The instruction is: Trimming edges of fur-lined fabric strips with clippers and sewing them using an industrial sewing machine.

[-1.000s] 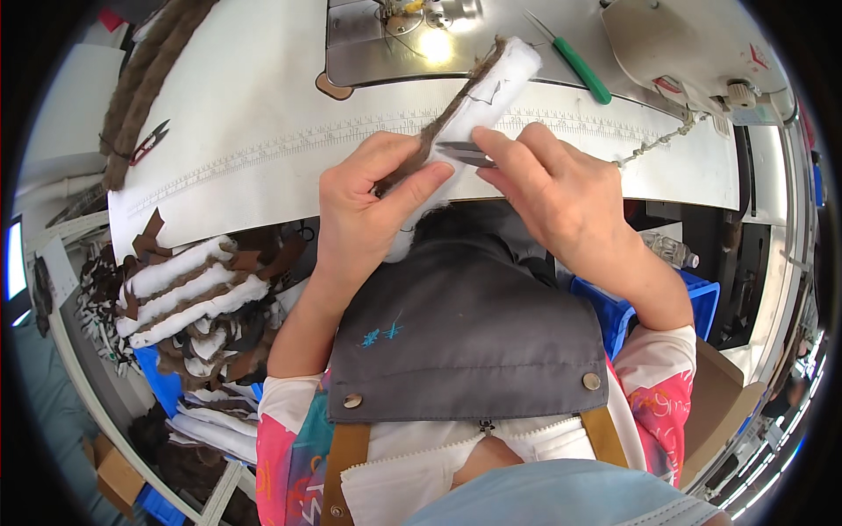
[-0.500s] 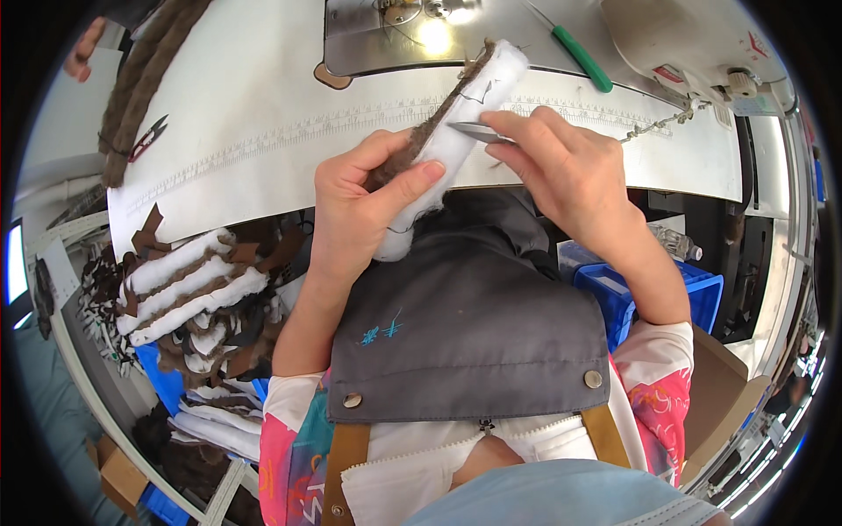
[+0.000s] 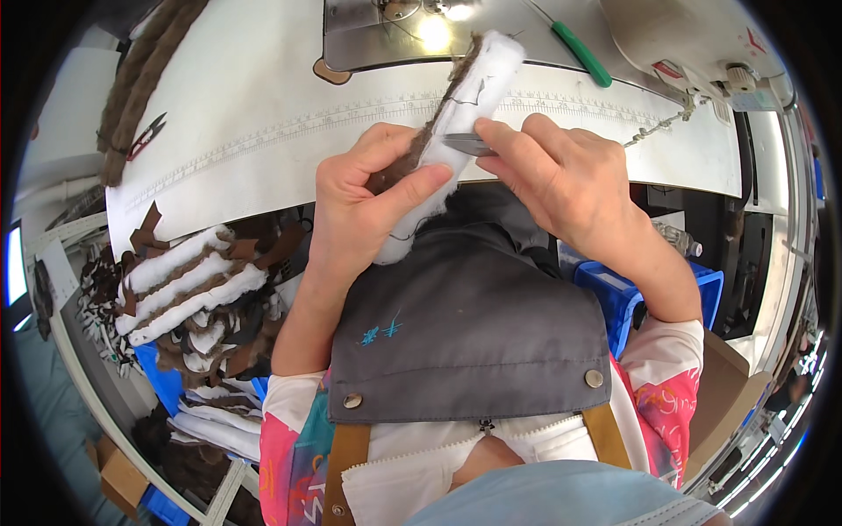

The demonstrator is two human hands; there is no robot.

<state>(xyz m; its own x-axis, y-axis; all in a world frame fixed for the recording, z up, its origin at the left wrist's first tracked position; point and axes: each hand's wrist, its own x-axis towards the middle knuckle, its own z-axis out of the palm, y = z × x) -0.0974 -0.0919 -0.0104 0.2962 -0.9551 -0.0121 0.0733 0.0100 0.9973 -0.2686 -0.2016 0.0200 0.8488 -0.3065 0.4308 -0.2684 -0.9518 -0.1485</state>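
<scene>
My left hand (image 3: 364, 197) grips a long strip (image 3: 487, 74) of white padding with brown fur along its left edge and dark threads on it. The strip slants up toward the machine bed, its lower part partly behind my fingers. Closed round a small metal blade tool (image 3: 465, 145), probably snips or scissors, my right hand (image 3: 566, 180) holds the pointed end against the white side of the strip, just above my left thumb. The tool's handle is hidden in my fingers.
Sewing machine (image 3: 693, 35), steel bed (image 3: 482, 35), green-handled awl (image 3: 583, 57), white ruled table (image 3: 237, 96). Red-handled snips (image 3: 145, 140) and fur rolls (image 3: 140, 70) lie left. Heaped fur strips (image 3: 193, 289) are below left; a blue bin (image 3: 605, 298) and bottle (image 3: 671, 237) below right.
The strip's top has shifted slightly left. My right hand and blade dipped and rose slightly along it. A co-worker's hand seen at the upper left half a second ago has left that spot.
</scene>
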